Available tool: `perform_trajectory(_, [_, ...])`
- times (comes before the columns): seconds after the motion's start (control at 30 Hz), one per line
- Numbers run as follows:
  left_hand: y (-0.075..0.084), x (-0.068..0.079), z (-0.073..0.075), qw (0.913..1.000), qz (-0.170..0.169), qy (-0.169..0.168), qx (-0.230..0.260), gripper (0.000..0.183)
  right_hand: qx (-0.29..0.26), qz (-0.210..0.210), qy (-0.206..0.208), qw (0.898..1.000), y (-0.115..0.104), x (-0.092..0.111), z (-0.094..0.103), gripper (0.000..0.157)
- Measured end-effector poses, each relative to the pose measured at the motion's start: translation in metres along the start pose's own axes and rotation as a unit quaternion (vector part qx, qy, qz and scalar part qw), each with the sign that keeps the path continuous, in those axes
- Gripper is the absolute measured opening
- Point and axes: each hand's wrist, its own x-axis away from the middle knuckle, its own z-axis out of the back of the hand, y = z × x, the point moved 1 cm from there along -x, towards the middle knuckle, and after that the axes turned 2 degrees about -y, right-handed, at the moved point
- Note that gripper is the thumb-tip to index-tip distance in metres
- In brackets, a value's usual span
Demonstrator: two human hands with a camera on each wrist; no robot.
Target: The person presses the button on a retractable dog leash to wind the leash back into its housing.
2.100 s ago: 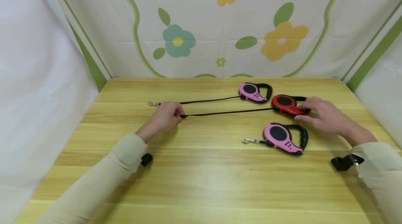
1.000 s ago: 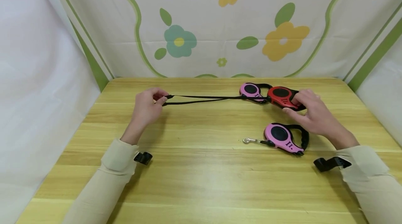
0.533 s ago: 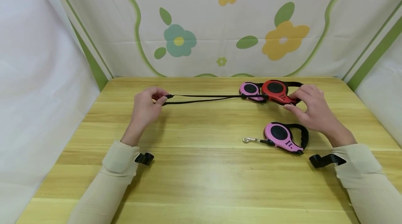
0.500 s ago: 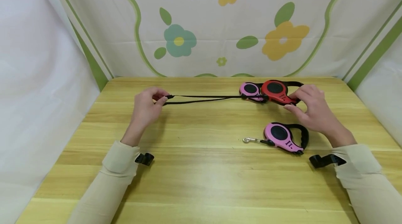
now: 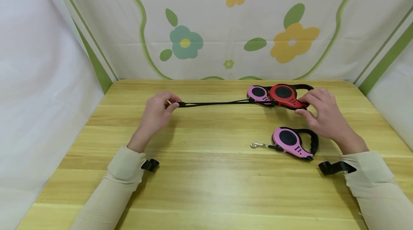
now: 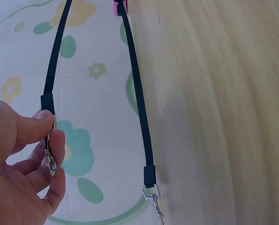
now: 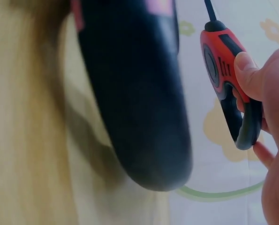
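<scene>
My right hand grips the red retractable dog leash by its handle end, thumb on the near side. In the right wrist view the thumb presses the red casing. The leash's black strap runs taut to my left hand, whose thumb and fingers pinch the metal clip at its end. Behind the red leash, partly covered by it, lies a pink retractable leash. Its strap stretches left beside the held one, ending in a metal clip.
A second pink retractable leash lies nearer on the wooden table, its short clip pointing left; its dark handle looms large in the right wrist view. A flower-printed cloth hangs behind the table.
My right hand has taken hold of the red leash and moved it back and left, over the far pink one. My left hand went back-left, then slightly right again, bringing the straps together in view.
</scene>
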Motion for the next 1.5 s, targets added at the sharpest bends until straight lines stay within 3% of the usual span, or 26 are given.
perform_trajectory(0.37, [0.0021, 0.0031, -0.0018, 0.9998, -0.010, -0.011, 0.010, 0.015, 0.016, -0.012, 0.005, 1.000, -0.0055, -0.0026, 0.0041, 0.076])
perform_trajectory(1.17, [0.0056, 0.0061, -0.0068, 0.9994, 0.025, -0.023, 0.005, 0.015, 0.017, -0.016, 0.000, 1.000, -0.0081, -0.0014, 0.0048, 0.076])
perform_trajectory(1.5, [0.0058, 0.0052, -0.0053, 0.9999, 0.011, 0.005, 0.005, 0.013, 0.019, -0.016, 0.001, 1.000, -0.0096, -0.0015, 0.0026, 0.076])
